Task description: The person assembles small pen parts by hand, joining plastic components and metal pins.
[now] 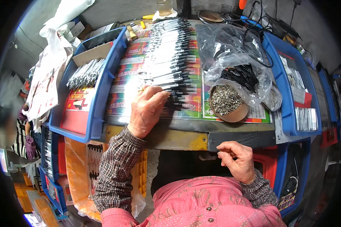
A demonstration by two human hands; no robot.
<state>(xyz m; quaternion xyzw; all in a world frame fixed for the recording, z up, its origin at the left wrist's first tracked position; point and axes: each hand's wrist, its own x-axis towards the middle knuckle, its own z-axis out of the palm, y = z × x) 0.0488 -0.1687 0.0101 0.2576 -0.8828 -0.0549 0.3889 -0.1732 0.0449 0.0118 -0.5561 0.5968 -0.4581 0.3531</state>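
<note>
A long row of pens (166,56), white with black ends, lies side by side on the printed mat. At its near end, my left hand (147,109) is closed with bunched fingers around a pen, which the hand largely hides. My right hand (238,160) hovers past the table's front edge, apart from the row. Its fingers are curled in toward the thumb, and anything between them is too small to make out. Small metal parts (226,99) fill a round tub right of the row, with black pieces (240,77) in a clear plastic bag (219,41) behind.
A blue tray (89,126) with silvery pen parts (86,73) stands at the left. Another blue tray (288,94) holds slim parts at the right. Black cables (271,56) hang over the bag. Below left is an orange crate (75,162) in plastic.
</note>
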